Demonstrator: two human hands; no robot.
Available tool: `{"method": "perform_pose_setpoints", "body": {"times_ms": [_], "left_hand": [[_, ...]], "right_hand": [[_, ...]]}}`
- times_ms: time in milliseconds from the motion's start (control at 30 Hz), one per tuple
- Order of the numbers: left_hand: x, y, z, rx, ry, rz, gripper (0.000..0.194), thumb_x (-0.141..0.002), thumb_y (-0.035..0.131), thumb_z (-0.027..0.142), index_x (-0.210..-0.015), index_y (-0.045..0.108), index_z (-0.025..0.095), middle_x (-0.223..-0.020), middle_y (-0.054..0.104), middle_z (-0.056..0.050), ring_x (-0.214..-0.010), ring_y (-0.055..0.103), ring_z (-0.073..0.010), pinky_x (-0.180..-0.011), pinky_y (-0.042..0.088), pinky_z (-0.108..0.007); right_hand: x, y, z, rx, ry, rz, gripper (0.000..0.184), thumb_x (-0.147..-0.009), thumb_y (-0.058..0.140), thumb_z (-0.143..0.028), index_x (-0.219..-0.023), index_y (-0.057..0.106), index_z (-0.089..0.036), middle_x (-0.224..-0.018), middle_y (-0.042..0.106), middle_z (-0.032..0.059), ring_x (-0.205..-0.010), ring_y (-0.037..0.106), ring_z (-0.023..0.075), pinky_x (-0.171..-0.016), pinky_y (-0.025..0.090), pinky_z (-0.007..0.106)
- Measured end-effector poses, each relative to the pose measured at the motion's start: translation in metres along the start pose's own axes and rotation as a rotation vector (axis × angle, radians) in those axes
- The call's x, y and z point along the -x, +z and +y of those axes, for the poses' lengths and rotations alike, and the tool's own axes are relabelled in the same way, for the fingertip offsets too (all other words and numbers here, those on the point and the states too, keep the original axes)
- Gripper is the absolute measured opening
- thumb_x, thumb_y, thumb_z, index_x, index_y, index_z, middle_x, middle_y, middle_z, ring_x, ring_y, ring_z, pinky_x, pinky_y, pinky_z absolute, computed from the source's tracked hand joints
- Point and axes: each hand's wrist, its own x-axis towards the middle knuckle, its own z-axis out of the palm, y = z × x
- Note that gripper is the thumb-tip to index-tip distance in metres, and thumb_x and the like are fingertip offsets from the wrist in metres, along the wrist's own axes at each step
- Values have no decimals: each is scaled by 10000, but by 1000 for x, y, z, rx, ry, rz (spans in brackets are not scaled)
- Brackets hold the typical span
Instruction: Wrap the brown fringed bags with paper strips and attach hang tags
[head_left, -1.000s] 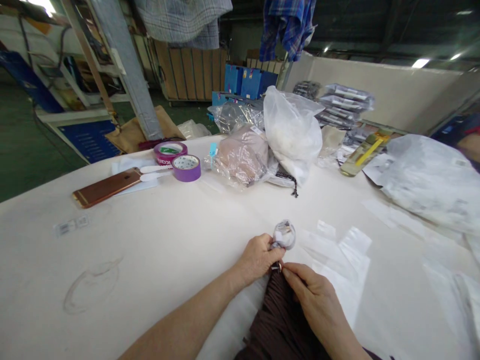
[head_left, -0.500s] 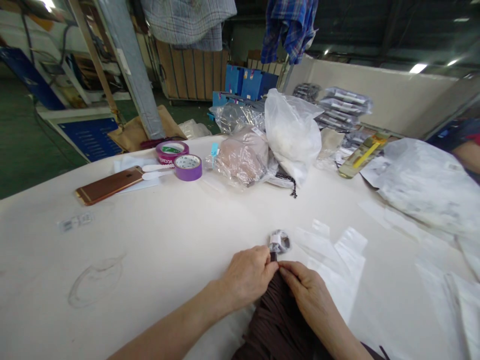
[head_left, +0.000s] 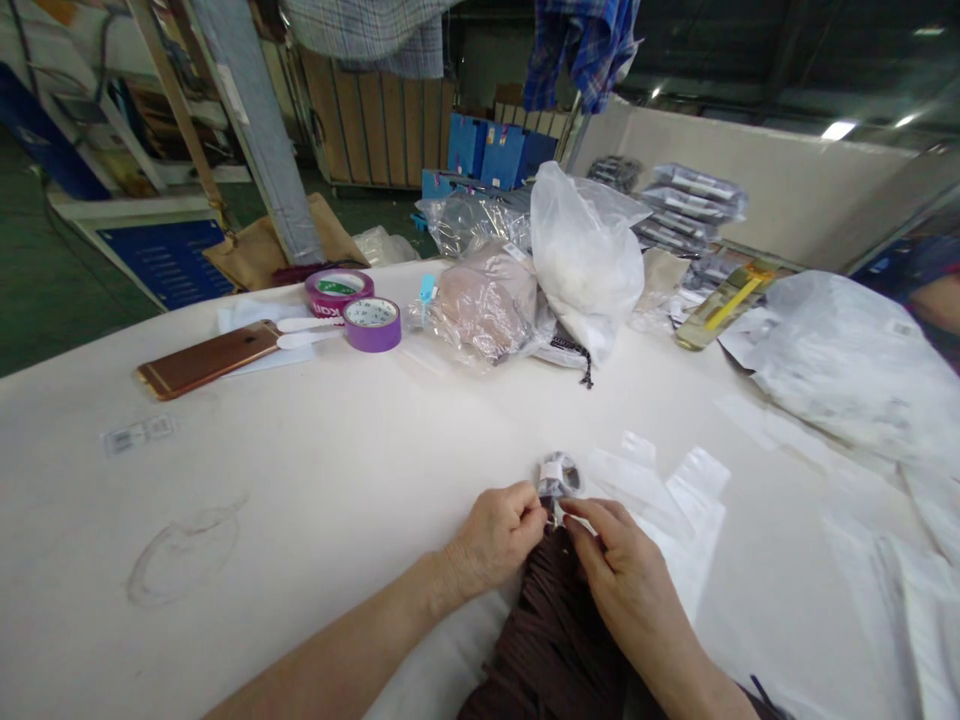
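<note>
Left hand: grip closed, fingers curled, thumb pressed to forefinger, apparently on the narrow end of the dark brown cloth; exact pinch point hidden by the fingers. Right hand: grip slightly open, thumb and forefinger parted just beside that end; whether they touch it, cannot tell. Probably the left steadies the end so the right's fingertips are free for fine handling. Phone and front purple tape roll sit well apart, far left on the bench, presumably placed there for working room. Cloth position: narrow end between the two hands, bulk spreading below them and out of view at the bottom edge. Small plastic-wrapped ring just beyond the fingertips; link to the cloth unclear. Flat white sheets right of the grip.
</note>
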Motion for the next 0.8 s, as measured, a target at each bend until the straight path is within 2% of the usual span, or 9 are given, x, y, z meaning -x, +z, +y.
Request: {"method": "perform_pose_setpoints", "body": {"times_ms": [100,200,267,400,567,700,800], "left_hand": [[-1,-2,0,309,-74,-18,191,-707,426,303,-568,402,175,-516,414,35,-501,360,-91,-488,275,-204],[-4,-7,-2,555,-188,-1,193,-644,478,344,-586,441,163,-541,503,15,-467,368,-74,-458,276,-190],[-5,-11,-2,635,-234,38,197,-617,502,345,-587,451,157,-545,522,9,-441,351,-59,-435,258,-180],[-7,-18,-1,649,-207,75,189,-621,509,327,-573,454,153,-516,517,16,-419,335,-48,-418,244,-173],[-5,-20,-1,668,-181,63,191,-641,516,316,-575,447,151,-507,513,20,-415,339,-46,-417,255,-170],[-4,-21,-4,691,-174,66,272,-705,524,402,-631,471,146,-567,522,9,-423,380,-54,-406,281,-176],[-2,-21,-4,712,-164,5,345,-655,622,415,-846,528,143,-676,541,11,-461,430,-63,-417,321,-175]], "right_hand": [[-1,4,-3,10,-122,-32,309,-836,369,-242,-1010,624,-239,-1005,567,70,-852,585,172,-760,468,306],[-4,5,-5,26,-136,-126,322,-860,341,-229,-1014,622,-256,-985,542,60,-848,577,161,-762,469,301],[-5,5,-6,20,-126,-121,301,-859,356,-242,-969,635,-246,-965,539,59,-857,568,165,-776,461,302],[-7,4,-10,6,-109,-63,232,-829,421,-278,-902,630,-210,-950,535,67,-830,554,169,-748,445,296],[-12,8,-16,-51,-108,-59,203,-808,450,-290,-709,600,-196,-797,542,47,-741,533,163,-688,426,282],[-15,8,-14,-183,49,-76,217,-773,496,-352,-686,620,-196,-710,525,11,-604,502,135,-577,403,262],[-15,8,-12,-293,144,-83,220,-746,534,-376,-715,643,-188,-648,504,-10,-509,446,108,-498,363,247]]}}
